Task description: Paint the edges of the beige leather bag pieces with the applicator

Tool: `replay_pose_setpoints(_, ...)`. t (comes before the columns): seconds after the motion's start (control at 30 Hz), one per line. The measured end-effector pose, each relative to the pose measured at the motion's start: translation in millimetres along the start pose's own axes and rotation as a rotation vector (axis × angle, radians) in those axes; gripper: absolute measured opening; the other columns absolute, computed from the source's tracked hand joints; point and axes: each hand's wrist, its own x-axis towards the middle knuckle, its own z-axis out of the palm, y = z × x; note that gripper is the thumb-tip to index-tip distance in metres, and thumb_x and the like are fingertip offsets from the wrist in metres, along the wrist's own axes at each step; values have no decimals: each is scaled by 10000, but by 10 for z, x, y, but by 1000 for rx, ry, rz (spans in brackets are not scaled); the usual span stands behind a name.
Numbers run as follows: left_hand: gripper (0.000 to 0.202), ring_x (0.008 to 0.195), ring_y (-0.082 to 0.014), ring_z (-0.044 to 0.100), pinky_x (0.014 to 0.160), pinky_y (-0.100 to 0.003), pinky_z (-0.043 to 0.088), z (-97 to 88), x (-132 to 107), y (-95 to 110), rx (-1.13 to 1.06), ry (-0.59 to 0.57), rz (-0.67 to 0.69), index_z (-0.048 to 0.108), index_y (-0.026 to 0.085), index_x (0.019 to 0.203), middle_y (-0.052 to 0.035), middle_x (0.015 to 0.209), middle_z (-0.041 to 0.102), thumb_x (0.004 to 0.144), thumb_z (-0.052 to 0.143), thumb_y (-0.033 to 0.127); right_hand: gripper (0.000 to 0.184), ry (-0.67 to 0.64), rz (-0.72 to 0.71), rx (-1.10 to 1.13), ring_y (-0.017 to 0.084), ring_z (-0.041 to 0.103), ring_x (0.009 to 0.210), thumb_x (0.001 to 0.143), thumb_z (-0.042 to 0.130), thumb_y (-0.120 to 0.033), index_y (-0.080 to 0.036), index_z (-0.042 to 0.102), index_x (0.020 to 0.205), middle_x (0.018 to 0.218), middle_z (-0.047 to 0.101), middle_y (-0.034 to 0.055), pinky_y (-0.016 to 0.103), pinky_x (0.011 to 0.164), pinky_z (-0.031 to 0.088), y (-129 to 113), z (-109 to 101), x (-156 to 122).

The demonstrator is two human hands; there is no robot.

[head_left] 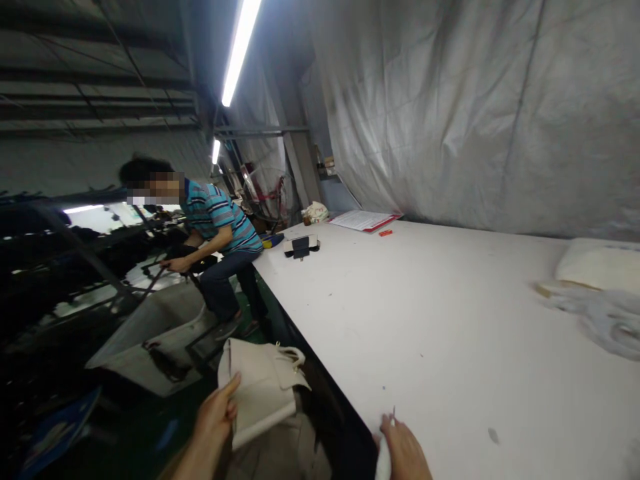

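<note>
While pinching a cream bag (257, 393) beside the surface (440, 333), holding a thin pointed thing (394, 414) at its edge

Gripping the bag by its side with the left hand (217, 413), thumb pressed over the facing panel. Holding it off the left edge of the surface, apart and tilted, short handle (296, 355) towards the surface. Curling the right hand (404, 448) round the thin pointed thing at the near end of the left edge, tip poking out past the fingers. Against that hand, a white thing (383, 460); gripped or merely touching, impossible to tell.

Seemingly well along with the bag, to judge by its look: body shaped, flap (289, 377) and handle already on. Nothing visibly loose on the side shown; inside and back out of sight. How much left to do, impossible to say from one blurred view.

No brand or label readable on the bag. Near the far edge, printed paper (360, 219) with a red border, lines too small to read; just beside, a small red tag (385, 233), equally unreadable. By the far left corner, a black-and-white case (302, 247) without legible mark. At the right edge, a white bundle (600, 263) with faint bluish marks, and see-through plastic (607, 323) touching it, no wording to make out. Beyond the left edge, a co-worker (220, 217) in a striped shirt, bending over a large bin (155, 357).
</note>
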Motion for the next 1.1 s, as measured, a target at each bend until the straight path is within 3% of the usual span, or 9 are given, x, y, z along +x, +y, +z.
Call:
replay_pose_setpoints(0.1, 557, 380, -81, 333, 388, -213, 253, -82, -79, 107, 49, -110, 36, 487, 209, 633, 86, 474, 395, 512, 857, 607, 363, -113, 270, 94, 341, 786, 1022, 1105, 436, -405, -195, 688, 1260, 1145, 800, 168, 484, 861, 674, -64, -71, -110)
replay_pose_setpoints(0.2, 521, 399, -85, 342, 412, -209, 232, -169, -232, 186, 115, -199, 87, 570, 183, 655, 79, 447, 412, 494, 870, 577, 328, -167, 402, 259, 320, 769, 1034, 1098, 484, -445, -216, 694, 1203, 1113, 793, 140, 497, 936, 642, -159, -207, 6)
replay_pose_setpoints(0.37, 495, 408, -119, 386, 418, -237, 259, -355, -602, 297, 339, -292, 262, 649, 165, 695, 56, 451, 468, 586, 823, 616, 343, -144, 608, 438, 281, 773, 992, 1071, 541, -512, -217, 684, 1170, 1113, 788, 121, 416, 881, 634, -228, -376, 204)
replay_pose_setpoints(0.5, 496, 430, -148, 448, 429, -253, 321, -526, -853, 350, 538, -399, 387, 693, 160, 720, 31, 473, 521, 636, 777, 642, 349, -122, 820, 633, 206, 730, 738, 995, 667, -546, -239, 630, 1156, 1145, 786, 101, 342, 716, 602, -372, -664, 473)
replay_pose_setpoints(0.63, 528, 427, -154, 456, 427, -252, 333, -655, -1067, 345, 629, -592, 414, 735, 149, 758, 30, 453, 516, 628, 779, 659, 372, -57, 825, 849, 249, 721, 1104, 935, 763, -504, -260, 601, 1164, 1274, 749, 105, 404, 985, 559, -562, -1069, 858)
replay_pose_setpoints(0.8, 512, 502, -172, 556, 472, -244, 415, -752, -1326, 252, 671, -868, 422, 785, 146, 833, -4, 558, 644, 656, 795, 626, 485, -100, 784, 1041, 256, 624, 1319, 860, 858, -462, -279, 595, 1224, 1400, 682, 90, 445, 1139, 463, -723, -1509, 1031)
replay_pose_setpoints(0.87, 448, 561, -185, 608, 514, -243, 455, -764, -1422, 198, 650, -981, 428, 783, 151, 799, -27, 628, 700, 666, 811, 578, 484, -140, 754, 1040, 259, 614, 1312, 873, 849, -447, -278, 601, 1252, 1388, 673, 77, 441, 1125, 463, -774, -1662, 1008)
replay_pose_setpoints(0.97, 406, 548, -180, 599, 503, -238, 450, -765, -1557, 114, 607, -1115, 422, 755, 153, 729, -27, 604, 681, 677, 823, 549, 445, -250, 741, 1012, 235, 658, 1133, 896, 825, -425, -273, 616, 1258, 1250, 703, 48, 392, 992, 509, -838, -1871, 949)
replay_pose_setpoints(1.1, 400, 471, -141, 528, 450, -216, 376, -762, -1684, 10, 587, -1165, 433, 730, 160, 745, 12, 547, 610, 726, 812, 551, 393, -423, 741, 1008, 180, 637, 897, 881, 829, -373, -257, 631, 1201, 1038, 709, 5, 326, 820, 504, -892, -2068, 845)
